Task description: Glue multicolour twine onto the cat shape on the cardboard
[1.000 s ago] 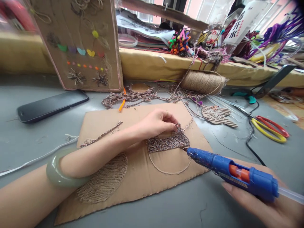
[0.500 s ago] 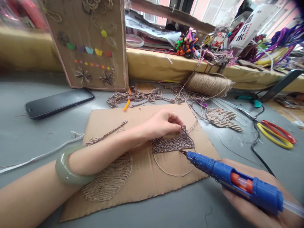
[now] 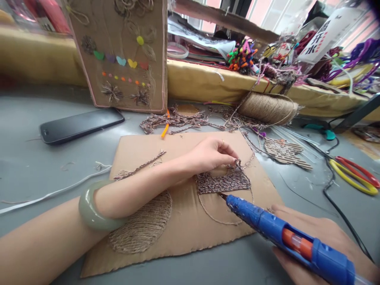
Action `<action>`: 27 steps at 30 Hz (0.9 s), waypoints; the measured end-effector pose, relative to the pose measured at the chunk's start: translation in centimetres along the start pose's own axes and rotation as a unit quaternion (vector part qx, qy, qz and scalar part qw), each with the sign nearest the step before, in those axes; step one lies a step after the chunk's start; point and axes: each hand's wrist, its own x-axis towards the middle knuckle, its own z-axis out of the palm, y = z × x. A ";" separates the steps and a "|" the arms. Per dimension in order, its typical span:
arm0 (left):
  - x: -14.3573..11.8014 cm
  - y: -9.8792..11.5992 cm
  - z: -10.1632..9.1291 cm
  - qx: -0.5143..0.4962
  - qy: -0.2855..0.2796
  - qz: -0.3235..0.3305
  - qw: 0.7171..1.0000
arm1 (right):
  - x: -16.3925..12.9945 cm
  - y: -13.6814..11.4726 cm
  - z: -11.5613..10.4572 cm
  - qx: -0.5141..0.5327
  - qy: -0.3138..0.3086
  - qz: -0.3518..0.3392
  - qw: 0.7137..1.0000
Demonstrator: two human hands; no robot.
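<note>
My left hand (image 3: 214, 155) pinches a multicoloured twisted cord (image 3: 238, 163) above a cardboard sheet (image 3: 181, 221). Below it, rows of the same cord form a dark woven-looking patch (image 3: 223, 184) across a circle outlined in thin twine (image 3: 212, 217). My right hand (image 3: 317, 237) grips a blue glue gun (image 3: 255, 215), its nozzle at the lower edge of the patch; whether the tip touches is unclear. Partly under my left forearm lies a tan twine-covered oval (image 3: 144, 223). A short cord piece (image 3: 141, 166) rests on the sheet beyond the forearm.
A phone (image 3: 81, 126) lies at the left, beside a decorated cardboard panel (image 3: 124, 55). Tangled cord (image 3: 175, 120) and a twine spool (image 3: 268, 107) are behind the sheet. Red-and-yellow-handled scissors (image 3: 354, 174) and a black cable (image 3: 335, 200) lie at the right.
The glue gun's nozzle has moved left along the patch's lower edge. My left hand keeps its pinch on the cord. The whole view has shifted slightly.
</note>
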 end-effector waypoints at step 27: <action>0.1 0.3 -0.1 0.011 0.009 0.000 1.000 | 1.1 -0.7 0.7 0.019 -0.072 -0.081 0.994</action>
